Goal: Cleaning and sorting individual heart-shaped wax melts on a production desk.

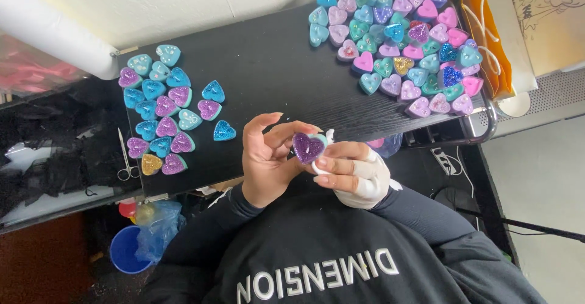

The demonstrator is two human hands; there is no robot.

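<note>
A purple glitter heart (308, 147) with a pale teal rim is held up over the front edge of the black table (274, 66). My left hand (265, 160) grips it from the left, thumb and fingertips curled around its edge. My right hand (353, 176), wrapped in white fabric across the palm, pinches a small white wipe (322, 168) against the heart's right side and underside. Both hands meet at the heart, just above my dark sweater.
A group of blue, purple and teal glitter hearts (161, 109) lies at the table's left, and a larger heap with pink ones (402, 42) at the back right. Small scissors (127, 157) rest off the left edge. An orange bag (487, 35) stands right; a blue bucket (125, 249) sits below.
</note>
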